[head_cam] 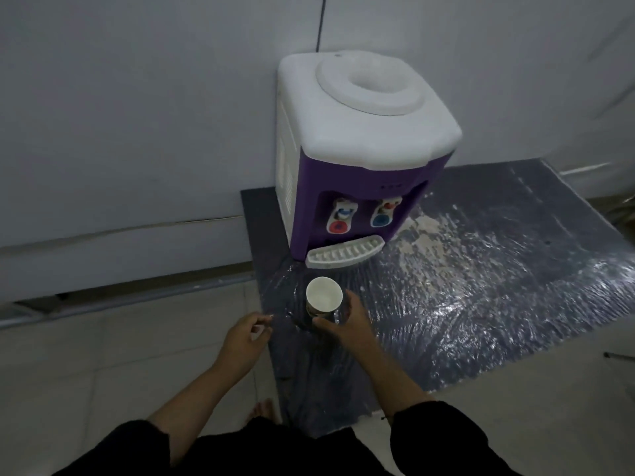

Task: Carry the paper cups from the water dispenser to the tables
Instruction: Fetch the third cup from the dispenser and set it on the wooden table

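A white and purple water dispenser (357, 146) stands on a dark table wrapped in shiny plastic (498, 290), its drip tray (343, 252) facing me. My right hand (347, 321) is wrapped around a paper cup (323, 297) held upright just in front of the drip tray; the cup's white inside shows and looks empty. My left hand (245, 334) hovers to the left of the cup, fingers loosely curled and apart, touching nothing. Both forearms reach in from the bottom of the view.
A grey wall (137, 115) rises right behind the dispenser. Pale floor tiles (103, 372) lie to the left and below, with my bare foot (263, 412) by the table's near edge. A metal rail (120, 300) runs along the wall base.
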